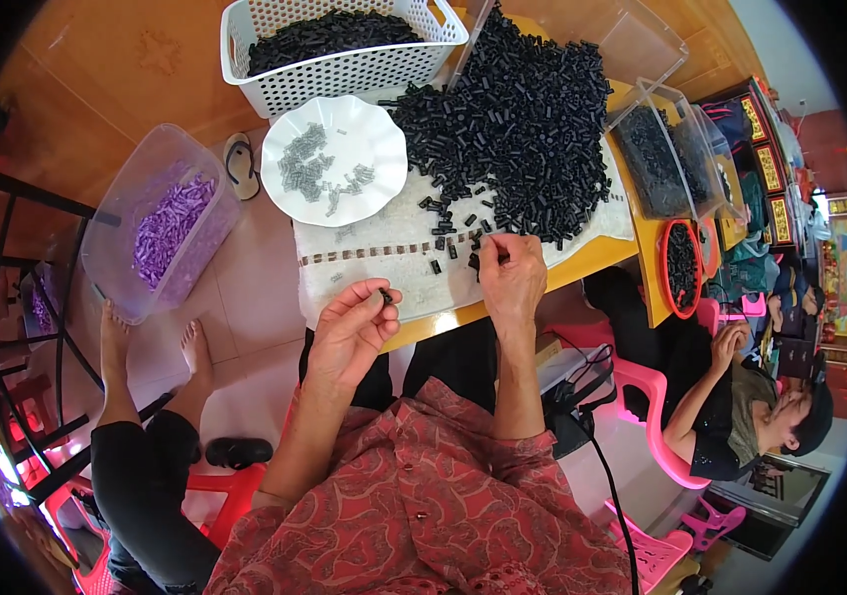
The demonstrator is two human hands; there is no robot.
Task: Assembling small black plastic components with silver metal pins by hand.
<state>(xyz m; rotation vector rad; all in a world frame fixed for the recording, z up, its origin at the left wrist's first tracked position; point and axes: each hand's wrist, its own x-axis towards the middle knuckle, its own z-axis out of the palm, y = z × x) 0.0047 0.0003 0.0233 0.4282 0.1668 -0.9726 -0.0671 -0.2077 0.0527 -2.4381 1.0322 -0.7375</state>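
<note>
Between the thumb and fingers of my left hand (pixel 352 329) is a small black cylindrical plastic piece (pixel 386 297), held over the near edge of a white cloth (pixel 394 270). My right hand (pixel 515 278) is closed in a pinch at the near edge of a large heap of similar black pieces (pixel 513 129); what its fingertips grip, if anything, is hidden. A few loose black pieces (pixel 435 267) lie on the cloth beside it. Left of the heap, a white scalloped plate (pixel 372 149) bears small clear pieces (pixel 304 164).
A white perforated basket (pixel 344 77) of black pieces stands behind the plate. At right are a clear box (pixel 657 169) and a red-rimmed basket (pixel 666 283) of black pieces. A clear tub (pixel 111 248) of purple pieces sits at left. Other people sit on both sides.
</note>
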